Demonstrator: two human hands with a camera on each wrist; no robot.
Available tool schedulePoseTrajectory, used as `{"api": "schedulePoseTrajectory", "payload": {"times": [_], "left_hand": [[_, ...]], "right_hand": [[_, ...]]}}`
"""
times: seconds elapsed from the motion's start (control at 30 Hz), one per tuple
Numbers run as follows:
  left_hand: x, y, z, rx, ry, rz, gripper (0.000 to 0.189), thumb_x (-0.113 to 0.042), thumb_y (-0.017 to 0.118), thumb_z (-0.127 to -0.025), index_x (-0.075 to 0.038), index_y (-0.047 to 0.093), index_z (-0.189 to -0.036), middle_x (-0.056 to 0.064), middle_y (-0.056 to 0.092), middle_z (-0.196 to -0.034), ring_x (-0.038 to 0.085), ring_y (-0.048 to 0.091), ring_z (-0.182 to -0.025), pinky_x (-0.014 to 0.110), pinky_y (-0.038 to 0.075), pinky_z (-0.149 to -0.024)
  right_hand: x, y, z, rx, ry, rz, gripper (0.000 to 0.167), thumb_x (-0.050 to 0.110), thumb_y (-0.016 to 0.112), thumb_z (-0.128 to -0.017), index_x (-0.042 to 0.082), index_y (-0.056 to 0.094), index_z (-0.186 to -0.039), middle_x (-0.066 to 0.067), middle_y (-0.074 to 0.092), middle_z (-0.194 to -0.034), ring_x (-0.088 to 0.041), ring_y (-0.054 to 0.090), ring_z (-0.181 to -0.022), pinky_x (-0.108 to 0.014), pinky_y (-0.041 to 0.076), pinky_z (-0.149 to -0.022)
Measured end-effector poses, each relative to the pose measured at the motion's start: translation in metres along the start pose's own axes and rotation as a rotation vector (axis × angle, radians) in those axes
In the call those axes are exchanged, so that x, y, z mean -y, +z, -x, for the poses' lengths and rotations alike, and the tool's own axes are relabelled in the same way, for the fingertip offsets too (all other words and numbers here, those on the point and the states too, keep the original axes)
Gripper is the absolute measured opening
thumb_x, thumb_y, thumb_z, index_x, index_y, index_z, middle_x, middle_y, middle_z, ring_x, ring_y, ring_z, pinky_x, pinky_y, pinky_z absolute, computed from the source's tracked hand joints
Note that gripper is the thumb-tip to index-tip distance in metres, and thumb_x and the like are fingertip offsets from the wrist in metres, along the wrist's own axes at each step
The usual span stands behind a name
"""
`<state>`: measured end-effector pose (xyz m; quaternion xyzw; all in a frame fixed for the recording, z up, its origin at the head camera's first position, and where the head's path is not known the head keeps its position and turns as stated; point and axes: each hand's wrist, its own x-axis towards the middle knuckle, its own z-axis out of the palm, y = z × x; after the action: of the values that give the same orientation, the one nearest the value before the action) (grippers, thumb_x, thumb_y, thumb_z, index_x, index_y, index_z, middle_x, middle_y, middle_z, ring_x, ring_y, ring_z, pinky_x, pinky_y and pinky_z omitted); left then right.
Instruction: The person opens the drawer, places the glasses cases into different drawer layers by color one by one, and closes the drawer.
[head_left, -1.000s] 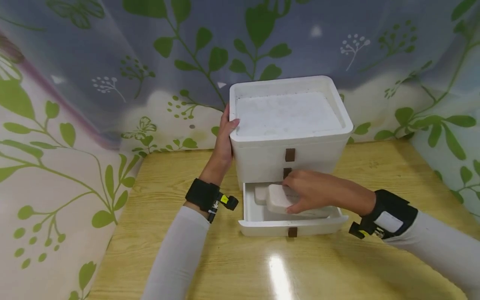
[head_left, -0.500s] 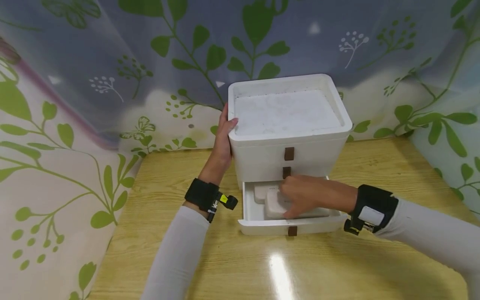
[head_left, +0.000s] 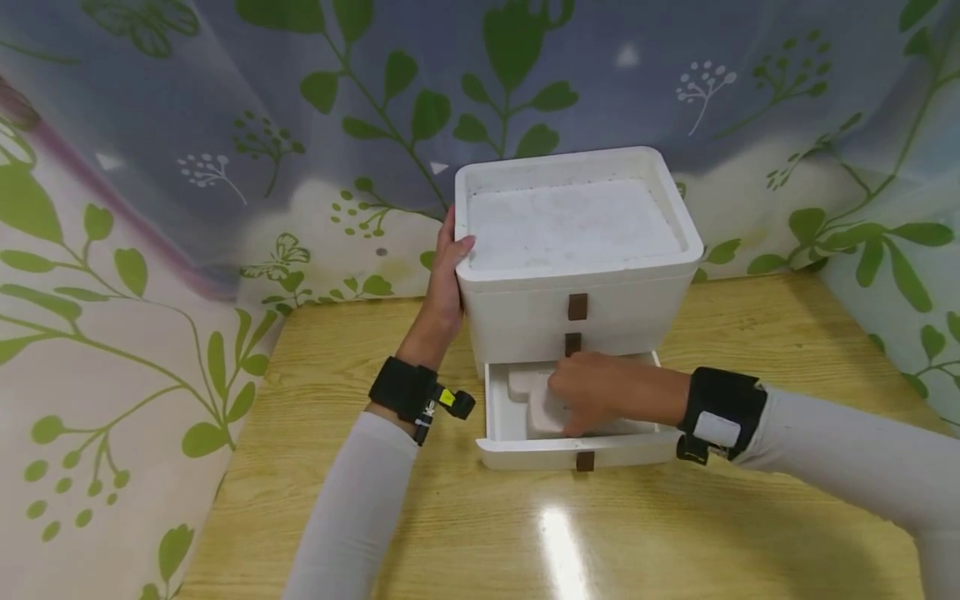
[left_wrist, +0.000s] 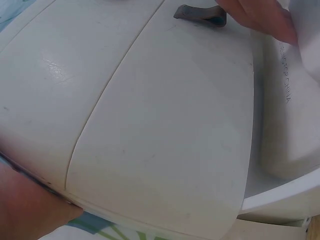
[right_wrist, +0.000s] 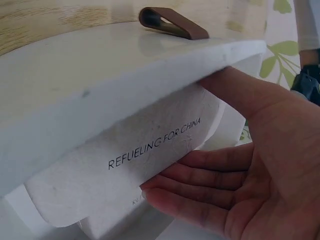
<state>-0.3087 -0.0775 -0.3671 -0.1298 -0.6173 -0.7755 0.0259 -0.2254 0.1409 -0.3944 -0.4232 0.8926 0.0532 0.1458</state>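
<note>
A white storage unit point(head_left: 517, 321) with brown pull tabs stands against the curtain, its bottom drawer point(head_left: 517, 454) pulled out. At the unit's left side my left hand point(head_left: 447, 283) holds it, thumb over the top rim. My right hand point(head_left: 600, 392) is down in the drawer. It grips an off-white rounded box point(right_wrist: 150, 137) lettered "REFUELING FOR CHINA", the thumb on the drawer-front side and the fingers along the opposite edge. Behind that box lies a second off-white box point(head_left: 522, 383), partly covered by the first box and my hand.
The unit rests on a light wooden table point(head_left: 465, 533). A patterned curtain point(head_left: 360, 167) with green leaves hangs behind it and along both sides. The unit's top is a shallow recessed tray point(head_left: 570, 221) with a raised rim.
My right hand has moved slightly left and lower, and the front box now sits flatter in the drawer. The left hand keeps its place on the unit.
</note>
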Motion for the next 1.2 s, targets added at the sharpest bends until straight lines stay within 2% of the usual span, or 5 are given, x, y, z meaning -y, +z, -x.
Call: {"api": "schedulePoseTrajectory", "payload": {"times": [0.17,0.4,0.63,0.93,1.2], "left_hand": [[0.002,-0.001,0.000,0.003,0.005,0.000,0.080,-0.037,0.042,-0.098,-0.028,0.005,-0.169,-0.008,0.007,-0.176,0.016,0.010,-0.162,0.051,0.013,-0.131],[0.000,-0.001,-0.001,0.001,0.021,-0.006,0.079,-0.037,0.042,-0.098,-0.029,0.007,-0.169,-0.008,0.009,-0.176,0.016,0.011,-0.162,0.052,0.012,-0.131],[-0.001,0.001,-0.001,0.005,0.012,0.001,0.078,-0.035,0.042,-0.099,-0.030,0.007,-0.169,-0.009,0.009,-0.176,0.015,0.011,-0.162,0.051,0.013,-0.131],[-0.002,0.001,-0.003,-0.001,0.016,0.007,0.080,-0.035,0.043,-0.098,-0.028,0.007,-0.169,-0.007,0.008,-0.176,0.016,0.010,-0.162,0.052,0.012,-0.131],[0.000,-0.001,-0.001,0.004,0.018,0.010,0.079,-0.037,0.043,-0.098,-0.028,0.007,-0.169,-0.007,0.008,-0.176,0.016,0.011,-0.162,0.052,0.013,-0.130]], "right_hand": [[0.003,0.006,-0.002,-0.032,-0.040,0.040,0.035,0.040,0.086,-0.083,0.009,0.072,-0.082,-0.003,0.068,-0.077,-0.014,0.060,-0.065,-0.028,0.053,-0.062],[0.009,0.008,-0.004,-0.072,-0.044,0.199,0.047,0.044,0.088,-0.081,0.003,0.074,-0.100,-0.008,0.073,-0.094,-0.023,0.070,-0.083,-0.033,0.060,-0.076],[0.010,0.008,-0.008,-0.049,-0.055,0.298,0.050,0.046,0.090,-0.078,0.004,0.075,-0.101,-0.007,0.073,-0.095,-0.021,0.070,-0.083,-0.030,0.060,-0.074],[0.004,0.008,-0.004,-0.016,-0.028,0.199,0.044,0.043,0.088,-0.081,0.005,0.074,-0.097,-0.007,0.071,-0.091,-0.017,0.064,-0.076,-0.028,0.057,-0.068],[-0.003,0.012,0.013,-0.082,0.034,-0.057,0.041,0.039,0.083,-0.087,0.002,0.073,-0.100,-0.007,0.070,-0.092,-0.016,0.064,-0.076,-0.030,0.055,-0.067]]}}
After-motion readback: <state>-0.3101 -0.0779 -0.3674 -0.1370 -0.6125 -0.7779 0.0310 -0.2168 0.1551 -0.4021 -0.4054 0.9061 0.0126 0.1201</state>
